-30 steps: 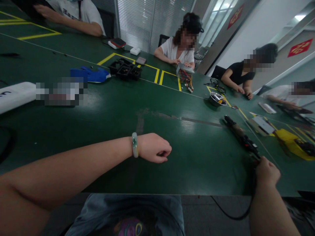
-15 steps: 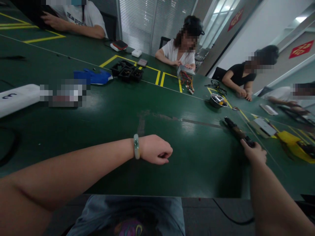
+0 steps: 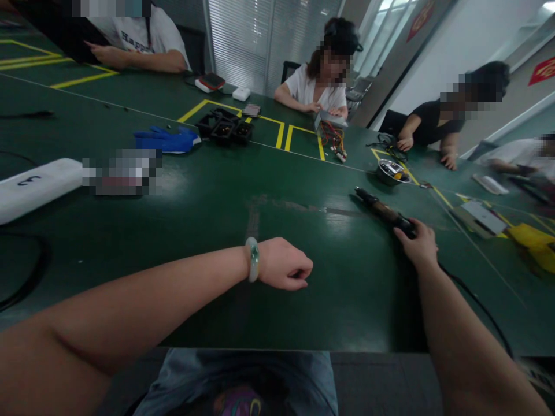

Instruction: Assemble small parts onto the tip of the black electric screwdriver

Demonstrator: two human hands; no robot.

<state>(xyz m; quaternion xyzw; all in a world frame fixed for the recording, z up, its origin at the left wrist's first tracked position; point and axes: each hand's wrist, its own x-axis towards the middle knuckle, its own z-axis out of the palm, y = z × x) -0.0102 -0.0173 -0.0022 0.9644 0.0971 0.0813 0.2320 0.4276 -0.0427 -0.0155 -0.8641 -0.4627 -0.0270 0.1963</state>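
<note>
My right hand [image 3: 418,245] grips the rear end of a dark electric screwdriver [image 3: 384,212] with a brown middle. Its tip points away and to the left, low over the table or on it; I cannot tell which. A black cord trails from behind that hand toward the front edge. My left hand [image 3: 285,264], a green-and-white bangle [image 3: 252,259] at its wrist, is curled closed over the green table [image 3: 277,323] at centre. What its fingers hold, if anything, is hidden.
At left lie a white power strip [image 3: 41,184] and a blue glove [image 3: 167,140]. Black plastic parts [image 3: 223,125] sit farther back. A metal bowl [image 3: 392,172], a pale flat box [image 3: 483,218] and a yellow container [image 3: 535,245] are at right. Several people sit across the table.
My right hand has moved left and slightly up with the electric screwdriver, and its cord shows behind the hand. My left hand stays closed in nearly the same place. The view shifted slightly.
</note>
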